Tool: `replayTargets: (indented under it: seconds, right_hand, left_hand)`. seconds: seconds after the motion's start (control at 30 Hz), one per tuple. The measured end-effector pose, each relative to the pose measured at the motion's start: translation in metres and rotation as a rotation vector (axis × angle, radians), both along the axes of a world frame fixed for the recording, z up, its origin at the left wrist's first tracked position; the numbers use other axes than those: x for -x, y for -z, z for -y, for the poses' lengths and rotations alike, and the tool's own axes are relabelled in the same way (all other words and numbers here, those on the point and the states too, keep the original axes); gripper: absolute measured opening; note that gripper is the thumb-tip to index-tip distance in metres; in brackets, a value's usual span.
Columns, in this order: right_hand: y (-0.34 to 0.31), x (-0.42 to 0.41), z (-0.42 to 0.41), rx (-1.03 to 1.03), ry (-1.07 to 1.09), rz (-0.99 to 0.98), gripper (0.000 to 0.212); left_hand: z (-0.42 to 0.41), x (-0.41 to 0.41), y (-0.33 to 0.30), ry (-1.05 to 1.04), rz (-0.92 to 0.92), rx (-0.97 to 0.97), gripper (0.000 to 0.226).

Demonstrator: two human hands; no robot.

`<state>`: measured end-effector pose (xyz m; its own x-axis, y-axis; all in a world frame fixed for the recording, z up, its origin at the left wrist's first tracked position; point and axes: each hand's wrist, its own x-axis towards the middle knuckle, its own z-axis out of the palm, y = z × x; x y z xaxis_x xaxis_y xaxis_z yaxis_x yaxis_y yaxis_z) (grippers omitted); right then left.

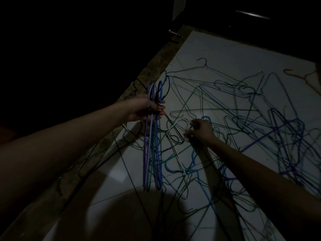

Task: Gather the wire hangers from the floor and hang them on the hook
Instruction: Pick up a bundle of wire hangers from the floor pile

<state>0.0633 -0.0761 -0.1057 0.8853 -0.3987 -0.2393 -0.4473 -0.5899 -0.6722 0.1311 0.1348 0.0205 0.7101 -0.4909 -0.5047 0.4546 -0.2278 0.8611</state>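
In the head view the scene was very dark, lit only in a patch over a pale tiled floor (225, 54) that filled the centre and right of the frame. The left hand (147, 108), at centre left, gripped a bundle of hangers (152, 145) by their necks, fingers curled round the wires. Their hooks stood up above the fist and their purple, blue and green bodies hung straight down toward the lower centre of the frame, packed close side by side.

The right hand (199, 130), just right of centre and lower than the left, reached down to the floor with its fingers curled at a white hanger (173, 141), pinching the wire near its hook end. The white hanger ran from that hand down toward the lower centre, lying across other wires.

The rest of the wire hangers (251, 119) lay in a loose tangle over the floor, spread from the centre to the right edge: green, blue, purple and dark ones crossing each other. A single dark hanger (208, 66) lay at the upper edge of the heap, and a reddish one (302, 77) near the upper right.

A rough, darker strip (156, 70) bordered the tiles diagonally from upper centre to lower left. A small metal knob (173, 33) showed in the upper centre against the darkness. A round shadow (130, 214) covered the bottom centre of the floor.
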Motion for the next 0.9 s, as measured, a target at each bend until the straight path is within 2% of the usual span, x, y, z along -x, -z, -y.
replayTargets:
  seconds: [0.13, 0.37, 0.4, 0.47, 0.53, 0.73, 0.9]
  right_hand:
    - [0.004, -0.004, -0.006, -0.067, 0.063, -0.02, 0.049]
    - [-0.018, -0.011, -0.022, -0.511, 0.344, 0.053, 0.011]
    - [-0.024, -0.011, -0.025, -0.576, 0.36, 0.061, 0.011]
    - [-0.036, -0.011, -0.029, -0.744, 0.406, 0.085, 0.027]
    - [-0.044, -0.011, -0.032, -0.842, 0.422, 0.131, 0.034]
    - [-0.072, -0.006, -0.029, -0.871, 0.441, 0.163, 0.035]
    - [-0.096, 0.003, -0.028, -0.754, 0.26, 0.14, 0.025]
  left_hand:
    - [0.0, 0.0, 0.0, -0.003, -0.006, -0.005, 0.016]
    - [-0.007, 0.0, -0.002, -0.014, -0.015, 0.011, 0.017]
    - [-0.008, 0.0, -0.003, -0.008, -0.001, 0.001, 0.016]
    - [-0.01, 0.0, -0.006, 0.001, 0.03, -0.008, 0.015]
    - [-0.01, 0.0, -0.013, -0.011, 0.05, 0.008, 0.016]
    - [-0.011, 0.0, -0.041, -0.048, 0.097, 0.066, 0.012]
    - [-0.014, 0.0, -0.061, -0.028, 0.11, 0.113, 0.012]
